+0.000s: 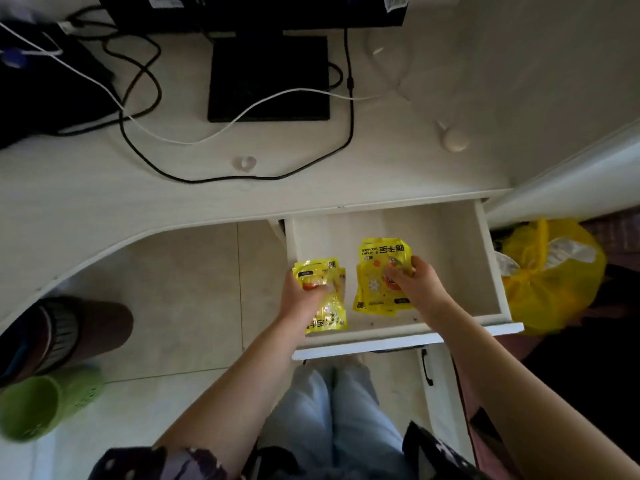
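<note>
Warmer packets point(379, 254), yellow and flat, lie in two stacks at the front of the open drawer point(453, 258). The left hand point(299, 296) curls round the left stack point(329, 313); the right hand point(420, 284) pinches the other from above. Light, soft and slick, they would likely fan apart unless gripped across the middle. Both forearms reach forward, wrists bent down.

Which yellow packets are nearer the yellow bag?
The right packets in the right hand; the left packets in the left hand sit by the drawer wall, farther from the bag.
</note>
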Demonstrator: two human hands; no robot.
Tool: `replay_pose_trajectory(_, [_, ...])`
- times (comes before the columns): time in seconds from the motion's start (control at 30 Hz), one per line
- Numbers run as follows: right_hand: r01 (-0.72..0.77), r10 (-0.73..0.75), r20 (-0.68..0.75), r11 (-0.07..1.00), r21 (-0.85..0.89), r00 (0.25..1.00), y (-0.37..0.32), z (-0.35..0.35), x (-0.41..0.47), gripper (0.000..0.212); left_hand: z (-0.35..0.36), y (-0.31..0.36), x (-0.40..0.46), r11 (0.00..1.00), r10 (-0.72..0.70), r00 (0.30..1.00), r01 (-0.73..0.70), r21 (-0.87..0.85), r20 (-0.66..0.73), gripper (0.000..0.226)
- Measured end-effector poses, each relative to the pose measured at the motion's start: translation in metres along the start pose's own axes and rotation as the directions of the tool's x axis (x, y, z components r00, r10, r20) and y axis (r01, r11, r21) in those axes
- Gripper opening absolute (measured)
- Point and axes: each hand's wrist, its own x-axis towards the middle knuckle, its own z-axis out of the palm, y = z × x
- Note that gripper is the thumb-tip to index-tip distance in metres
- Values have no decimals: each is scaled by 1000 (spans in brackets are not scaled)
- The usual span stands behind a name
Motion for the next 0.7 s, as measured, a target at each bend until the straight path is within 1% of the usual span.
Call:
replay_pose_trajectory(0.07, [1, 2, 52, 998, -59, 999, 5, -1, 15, 25, 15, -8, 7, 996, -20, 999, 23, 86, -40, 42])
replay_pose_trajectory(0.17, [9, 5, 115, 993, -116, 993, 15, -3, 38, 25, 34, -12, 14, 989, -18, 991, 38, 143, -136, 41])
replay_pose_trajectory(0.23, [-4, 26, 150, 990, -141, 988, 24, -3, 52, 25, 44, -15, 21, 984, -34, 986, 62, 167, -163, 41])
replay_pose_trajectory(0.33, [-22, 53, 197, 987, -156, 979, 37, 0, 70, 21, 58, -19, 31, 987, -98, 988, 112, 119, -120, 36])
replay_pose_trajectory(0.43, [-38, 74, 246, 988, -147, 966, 51, 4, 82, 13, 69, -27, 44, 985, -124, 987, 134, 110, -99, 41])
replay_pose_trajectory(0.53, [-51, 93, 260, 985, -165, 961, 61, 8, 91, 19, 70, -36, 54, 982, -179, 982, 183, 55, -65, 43])
replay_pose_trajectory(0.63, [-58, 104, 237, 979, -194, 966, 71, 11, 96, 26, 66, -44, 59, 975, -208, 975, 213, 55, -83, 37])
replay_pose_trajectory(0.7, [-66, 119, 231, 972, -225, 966, 74, 15, 99, 25, 64, -51, 64, 968, -212, 967, 227, 105, -141, 35])
